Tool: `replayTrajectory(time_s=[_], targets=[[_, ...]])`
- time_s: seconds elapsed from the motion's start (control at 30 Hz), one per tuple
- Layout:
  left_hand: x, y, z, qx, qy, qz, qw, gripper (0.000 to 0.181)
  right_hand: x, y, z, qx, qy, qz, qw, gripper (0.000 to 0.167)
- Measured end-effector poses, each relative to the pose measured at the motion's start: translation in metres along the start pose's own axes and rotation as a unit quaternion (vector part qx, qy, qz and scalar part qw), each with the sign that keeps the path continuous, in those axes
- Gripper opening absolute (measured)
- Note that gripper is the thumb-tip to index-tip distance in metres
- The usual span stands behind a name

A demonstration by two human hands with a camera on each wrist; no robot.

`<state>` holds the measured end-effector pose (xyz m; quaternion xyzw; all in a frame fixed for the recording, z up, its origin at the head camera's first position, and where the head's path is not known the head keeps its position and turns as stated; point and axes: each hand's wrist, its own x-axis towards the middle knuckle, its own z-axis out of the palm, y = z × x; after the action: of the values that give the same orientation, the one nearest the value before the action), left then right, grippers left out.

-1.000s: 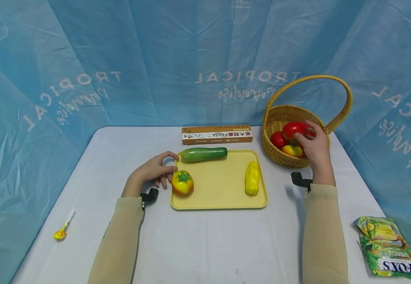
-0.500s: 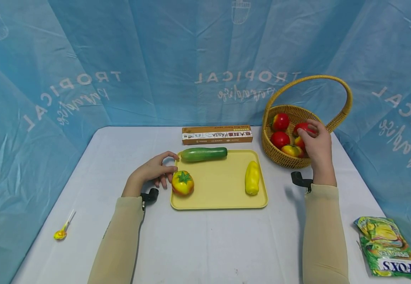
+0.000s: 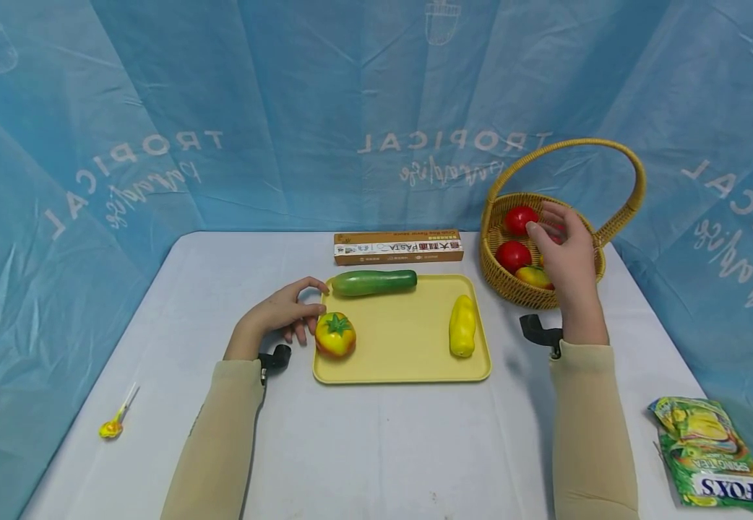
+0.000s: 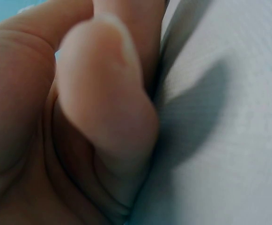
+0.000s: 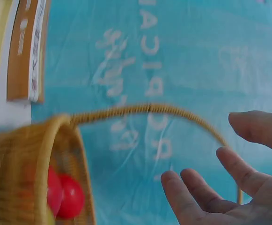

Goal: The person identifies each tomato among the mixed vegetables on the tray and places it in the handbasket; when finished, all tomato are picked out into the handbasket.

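Observation:
My right hand (image 3: 568,245) hovers over the wicker basket (image 3: 513,289) at the back right. In the right wrist view its fingers are spread and nothing lies between them. Inside the basket are round red fruits (image 3: 513,256) and a yellow-red one (image 3: 535,276); the hand hides some of the contents. My left hand (image 3: 282,312) rests at the left edge of the yellow tray (image 3: 402,361), fingers loosely bent, beside a yellow-red tomato (image 3: 335,335). Its left wrist view shows the fingers (image 4: 107,89) over white cloth, holding nothing. A green cucumber-like vegetable (image 3: 374,282) and a yellow elongated vegetable (image 3: 462,326) lie on the tray.
A pasta box (image 3: 398,248) stands behind the tray. The basket's tall handle (image 3: 568,141) arches above it. A lollipop (image 3: 113,426) lies at the left, a green candy bag (image 3: 715,455) at the right front. Blue cloth (image 3: 285,108) hangs behind the table.
My right hand has let go of a red fruit in the basket and lifted slightly to the left. A red fruit in the basket has shifted towards the back. The left hand stays still.

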<state>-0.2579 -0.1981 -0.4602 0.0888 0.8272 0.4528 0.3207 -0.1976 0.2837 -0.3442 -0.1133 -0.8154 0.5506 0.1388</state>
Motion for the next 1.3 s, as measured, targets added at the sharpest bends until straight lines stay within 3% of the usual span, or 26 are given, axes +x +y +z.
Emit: replayTrajectory(time_s=[0.33, 0.57, 0.7, 1.03, 1.3], targets=[[0.002, -0.002, 0.0, 0.007, -0.004, 0.001, 1.0, 0.05, -0.02, -0.024, 0.042, 0.032, -0.075, -0.082, 0.9934, 0.053], [0.002, -0.003, 0.001, 0.004, -0.001, -0.002, 1.0, 0.048, -0.029, -0.021, 0.077, 0.028, -0.152, -0.092, 0.9837, 0.055], [0.003, -0.004, 0.0, 0.005, -0.002, -0.001, 1.0, 0.05, -0.036, -0.02, 0.099, 0.021, -0.204, -0.089, 0.9746, 0.057], [0.004, -0.004, -0.001, 0.004, -0.005, 0.009, 0.9999, 0.051, -0.06, -0.014, 0.147, -0.001, -0.289, -0.124, 0.9491, 0.056], [0.003, -0.002, -0.002, 0.005, -0.005, 0.005, 1.0, 0.051, -0.078, -0.003, 0.18, -0.017, -0.373, -0.121, 0.92, 0.059]])
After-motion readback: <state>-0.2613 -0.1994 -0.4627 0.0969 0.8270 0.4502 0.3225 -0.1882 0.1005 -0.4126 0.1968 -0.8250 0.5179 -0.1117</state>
